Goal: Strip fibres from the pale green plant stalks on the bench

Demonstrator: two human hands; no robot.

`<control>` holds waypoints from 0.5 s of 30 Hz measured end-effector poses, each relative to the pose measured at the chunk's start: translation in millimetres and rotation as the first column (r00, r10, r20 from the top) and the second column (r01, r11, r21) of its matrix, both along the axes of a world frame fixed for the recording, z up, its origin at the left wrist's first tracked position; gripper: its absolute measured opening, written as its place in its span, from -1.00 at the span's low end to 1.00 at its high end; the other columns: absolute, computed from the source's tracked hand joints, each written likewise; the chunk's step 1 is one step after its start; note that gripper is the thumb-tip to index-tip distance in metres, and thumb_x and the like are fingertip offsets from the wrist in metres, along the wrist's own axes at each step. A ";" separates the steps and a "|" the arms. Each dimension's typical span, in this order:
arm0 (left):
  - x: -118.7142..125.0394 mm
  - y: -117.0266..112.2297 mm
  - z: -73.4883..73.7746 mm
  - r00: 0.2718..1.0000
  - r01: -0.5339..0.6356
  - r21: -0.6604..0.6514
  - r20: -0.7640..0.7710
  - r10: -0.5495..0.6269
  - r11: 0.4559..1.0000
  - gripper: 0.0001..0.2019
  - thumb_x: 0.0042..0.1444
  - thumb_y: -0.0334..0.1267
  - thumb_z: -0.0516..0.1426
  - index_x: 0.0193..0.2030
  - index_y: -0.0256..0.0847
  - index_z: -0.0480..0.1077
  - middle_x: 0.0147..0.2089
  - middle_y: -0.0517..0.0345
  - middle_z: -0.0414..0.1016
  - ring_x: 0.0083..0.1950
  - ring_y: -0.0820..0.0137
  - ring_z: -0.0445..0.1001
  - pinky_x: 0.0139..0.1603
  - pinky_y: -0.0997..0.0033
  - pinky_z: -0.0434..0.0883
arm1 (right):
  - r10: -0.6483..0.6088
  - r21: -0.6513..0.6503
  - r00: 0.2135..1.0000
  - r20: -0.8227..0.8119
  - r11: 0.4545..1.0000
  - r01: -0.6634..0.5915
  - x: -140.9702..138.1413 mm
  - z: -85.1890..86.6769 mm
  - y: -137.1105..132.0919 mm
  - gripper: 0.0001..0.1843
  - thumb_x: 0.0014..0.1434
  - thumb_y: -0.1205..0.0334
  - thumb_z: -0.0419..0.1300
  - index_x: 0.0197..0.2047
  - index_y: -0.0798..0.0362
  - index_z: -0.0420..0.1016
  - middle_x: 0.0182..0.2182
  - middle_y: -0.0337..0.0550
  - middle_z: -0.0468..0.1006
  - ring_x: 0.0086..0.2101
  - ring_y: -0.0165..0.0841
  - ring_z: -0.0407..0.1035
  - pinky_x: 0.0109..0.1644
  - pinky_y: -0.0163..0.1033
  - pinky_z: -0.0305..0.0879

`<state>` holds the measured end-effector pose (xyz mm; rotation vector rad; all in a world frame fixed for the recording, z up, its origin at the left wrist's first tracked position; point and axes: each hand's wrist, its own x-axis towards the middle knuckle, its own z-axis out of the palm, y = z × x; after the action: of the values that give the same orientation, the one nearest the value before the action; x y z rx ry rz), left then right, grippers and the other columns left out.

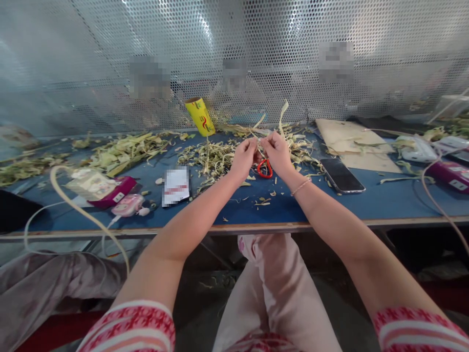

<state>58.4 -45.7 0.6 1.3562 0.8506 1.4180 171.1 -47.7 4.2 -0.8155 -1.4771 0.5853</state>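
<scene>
My left hand (pixel 245 157) and my right hand (pixel 277 152) meet above the work table, fingertips close together. Both are closed in a pinch; what lies between the fingers is too small to make out. A red looped handle (pixel 265 169), like that of small scissors, shows just below the fingers beside my right hand. Whether that hand grips it, I cannot tell. Around and behind both hands spreads a heap of dry, pale green plant strips (pixel 216 155). One long pale strip (pixel 283 117) sticks up behind my right hand.
A yellow tube (pixel 201 117) leans near the perforated metal screen (pixel 256 63). Left stand a packet (pixel 176 187), a pink device (pixel 128 205) and a cabled magenta box (pixel 113 193). A phone (pixel 342 175) and cardboard (pixel 353 139) lie right. Another person's leg (pixel 54 276) shows lower left.
</scene>
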 end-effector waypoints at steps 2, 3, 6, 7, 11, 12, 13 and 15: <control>-0.7 1.0 -2.5 0.998 -0.025 0.063 -0.054 0.028 0.998 -0.59 0.10 0.18 0.09 -0.44 -0.15 0.25 -0.66 0.31 0.20 -0.63 0.55 0.21 -0.55 0.49 0.19 | -0.003 0.011 1.000 0.013 1.000 0.003 -1.3 -1.2 -0.5 -0.62 0.18 0.01 0.17 -0.49 -0.01 0.11 -0.63 -0.38 0.17 -0.56 -0.51 0.09 -0.47 -0.31 0.05; -1.5 0.9 -3.0 0.996 -0.040 0.098 -0.075 0.047 0.994 -0.59 0.11 0.18 0.08 -0.44 -0.15 0.26 -0.67 0.31 0.19 -0.63 0.54 0.19 -0.55 0.48 0.17 | -0.002 0.013 1.000 0.014 1.000 0.002 -1.9 -1.8 -0.6 -0.63 0.18 0.02 0.17 -0.50 -0.01 0.12 -0.63 -0.38 0.16 -0.56 -0.51 0.09 -0.46 -0.31 0.05; -4.5 -1.9 -1.8 0.985 -0.095 0.198 -0.125 0.122 0.975 -0.61 0.11 0.16 0.09 -0.46 -0.14 0.25 -0.68 0.31 0.16 -0.63 0.53 0.17 -0.52 0.45 0.13 | 0.009 0.009 1.000 0.005 1.000 -0.009 -3.4 -2.4 -1.6 -0.65 0.18 0.05 0.17 -0.49 -0.01 0.12 -0.64 -0.38 0.16 -0.58 -0.50 0.07 -0.47 -0.30 0.04; -5.3 -3.2 -1.0 0.980 -0.115 0.225 -0.137 0.148 0.968 -0.62 0.12 0.14 0.09 -0.45 -0.14 0.25 -0.68 0.31 0.16 -0.63 0.52 0.17 -0.51 0.44 0.13 | 0.017 0.003 1.000 0.003 1.000 -0.017 -3.8 -2.1 -2.2 -0.65 0.19 0.05 0.16 -0.49 -0.02 0.12 -0.65 -0.38 0.17 -0.59 -0.50 0.07 -0.47 -0.30 0.04; -6.9 -7.2 1.1 0.957 -0.200 0.292 -0.145 0.250 0.935 -0.68 0.14 0.06 0.11 -0.44 -0.13 0.27 -0.65 0.31 0.16 -0.58 0.49 0.19 -0.45 0.43 0.15 | 0.061 -0.021 0.998 -0.002 0.998 -0.061 -5.4 -1.5 -3.6 -0.64 0.20 0.02 0.15 -0.48 -0.02 0.11 -0.67 -0.39 0.18 -0.60 -0.50 0.08 -0.48 -0.30 0.06; -7.1 -7.2 1.0 0.952 -0.222 0.296 -0.139 0.272 0.929 -0.69 0.15 0.04 0.12 -0.45 -0.13 0.27 -0.64 0.30 0.16 -0.56 0.49 0.20 -0.43 0.43 0.15 | 0.069 -0.022 0.998 -0.003 0.997 -0.069 -5.9 -1.8 -3.2 -0.64 0.20 0.01 0.15 -0.48 -0.02 0.11 -0.67 -0.39 0.17 -0.60 -0.50 0.09 -0.48 -0.31 0.06; -7.2 -6.7 0.7 0.948 -0.239 0.296 -0.133 0.288 0.925 -0.69 0.15 0.03 0.12 -0.45 -0.13 0.27 -0.63 0.30 0.16 -0.54 0.48 0.21 -0.41 0.43 0.16 | 0.075 -0.020 0.997 -0.006 0.997 -0.075 -6.5 -2.3 -2.7 -0.63 0.20 0.00 0.15 -0.48 -0.02 0.11 -0.68 -0.39 0.16 -0.60 -0.50 0.09 -0.48 -0.31 0.06; -7.3 -4.3 -0.3 0.943 -0.264 0.293 -0.121 0.310 0.919 -0.69 0.15 0.01 0.13 -0.46 -0.14 0.26 -0.60 0.29 0.16 -0.50 0.47 0.24 -0.39 0.44 0.18 | 0.086 -0.016 0.996 -0.011 0.996 -0.086 -7.9 -3.6 -1.4 -0.62 0.20 -0.02 0.15 -0.48 -0.03 0.10 -0.68 -0.40 0.15 -0.61 -0.50 0.09 -0.49 -0.31 0.05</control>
<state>51.1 -50.0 0.3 1.6261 1.0244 1.7178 163.2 -49.0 0.6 -0.7637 -1.5048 0.6663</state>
